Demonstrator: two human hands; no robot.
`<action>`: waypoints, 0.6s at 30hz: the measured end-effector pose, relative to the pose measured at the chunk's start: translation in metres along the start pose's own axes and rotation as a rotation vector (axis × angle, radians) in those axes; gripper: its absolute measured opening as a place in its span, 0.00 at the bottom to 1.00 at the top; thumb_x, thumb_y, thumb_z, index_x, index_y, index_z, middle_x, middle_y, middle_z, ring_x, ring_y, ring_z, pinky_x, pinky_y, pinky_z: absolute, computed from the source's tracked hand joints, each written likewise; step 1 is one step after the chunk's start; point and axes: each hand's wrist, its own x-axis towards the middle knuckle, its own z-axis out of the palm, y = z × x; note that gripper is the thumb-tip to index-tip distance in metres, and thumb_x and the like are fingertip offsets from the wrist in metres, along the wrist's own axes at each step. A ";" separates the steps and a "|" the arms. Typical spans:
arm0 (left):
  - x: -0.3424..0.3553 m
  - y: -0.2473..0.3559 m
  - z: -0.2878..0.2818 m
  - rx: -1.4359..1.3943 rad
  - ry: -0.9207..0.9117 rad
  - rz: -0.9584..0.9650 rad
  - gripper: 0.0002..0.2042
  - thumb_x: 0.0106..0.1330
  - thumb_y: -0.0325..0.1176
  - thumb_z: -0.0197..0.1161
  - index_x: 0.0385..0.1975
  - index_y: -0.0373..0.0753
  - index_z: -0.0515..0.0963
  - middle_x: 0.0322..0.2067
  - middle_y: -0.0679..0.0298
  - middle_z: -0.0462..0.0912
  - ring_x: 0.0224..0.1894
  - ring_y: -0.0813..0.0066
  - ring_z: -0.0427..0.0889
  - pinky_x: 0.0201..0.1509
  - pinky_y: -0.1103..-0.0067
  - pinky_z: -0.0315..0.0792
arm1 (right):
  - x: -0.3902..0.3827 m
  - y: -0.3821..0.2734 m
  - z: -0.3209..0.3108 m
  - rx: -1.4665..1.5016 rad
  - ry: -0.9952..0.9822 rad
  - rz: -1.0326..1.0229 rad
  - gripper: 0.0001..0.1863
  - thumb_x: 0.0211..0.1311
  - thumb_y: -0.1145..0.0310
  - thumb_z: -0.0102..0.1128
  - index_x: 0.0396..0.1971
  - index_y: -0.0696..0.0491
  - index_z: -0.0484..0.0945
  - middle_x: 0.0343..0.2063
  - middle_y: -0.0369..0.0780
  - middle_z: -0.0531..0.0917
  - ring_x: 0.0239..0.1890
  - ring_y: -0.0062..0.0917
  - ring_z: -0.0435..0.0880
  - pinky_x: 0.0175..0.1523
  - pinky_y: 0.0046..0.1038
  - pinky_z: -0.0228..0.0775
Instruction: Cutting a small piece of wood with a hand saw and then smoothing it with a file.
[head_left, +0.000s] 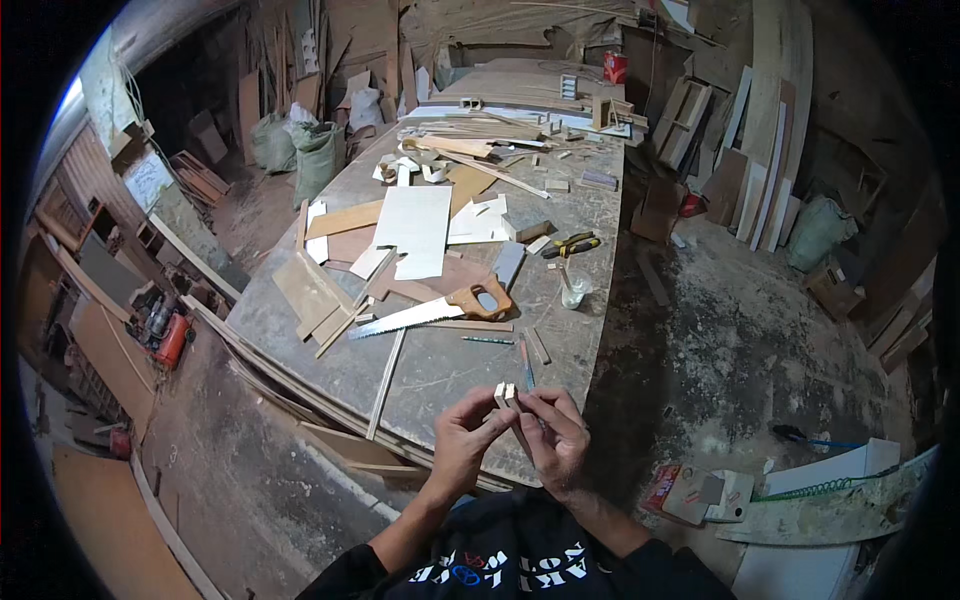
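Note:
Above the near edge of the workbench [440, 385], my left hand [462, 440] and my right hand [560, 440] are close together, fingers pinched. Between them are two narrow wooden strips [507, 397], side by side with their pale ends up. Fingers cover much of the strips' lower length. Just beyond the hands lie a thin blue and reddish tool like a pencil [526, 362], a green pencil [487, 340] and a small wood block [537, 346]. Farther left rests a handsaw [405, 318] with an orange-brown handle.
Pliers [572, 245] and a clear cup [576, 293] stand near the bench's right edge. White sheets [418, 225], boards and offcuts cover the middle. Sacks [318, 160] stand at the far left. A red machine [172, 338] sits on the left floor; planks [775, 160] lean at right.

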 end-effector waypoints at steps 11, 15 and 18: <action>-0.011 0.025 -0.035 0.019 -0.066 0.014 0.14 0.58 0.24 0.66 0.45 0.32 0.78 0.43 0.64 0.77 0.47 0.76 0.76 0.53 0.79 0.72 | -0.012 -0.012 0.043 -0.077 0.039 -0.015 0.11 0.59 0.77 0.60 0.43 0.58 0.81 0.37 0.42 0.78 0.39 0.27 0.78 0.42 0.24 0.71; -0.015 0.032 -0.041 0.051 -0.093 0.048 0.14 0.58 0.23 0.66 0.44 0.32 0.78 0.43 0.64 0.77 0.46 0.76 0.77 0.52 0.80 0.72 | -0.016 -0.018 0.050 -0.072 0.038 -0.045 0.12 0.59 0.78 0.59 0.44 0.59 0.81 0.39 0.43 0.77 0.41 0.28 0.77 0.44 0.25 0.71; -0.017 0.036 -0.043 0.084 -0.110 0.046 0.14 0.58 0.22 0.66 0.44 0.32 0.79 0.43 0.64 0.77 0.46 0.76 0.77 0.51 0.80 0.72 | -0.019 -0.022 0.053 -0.062 0.044 -0.079 0.13 0.60 0.79 0.56 0.45 0.60 0.80 0.39 0.44 0.76 0.41 0.28 0.77 0.45 0.25 0.71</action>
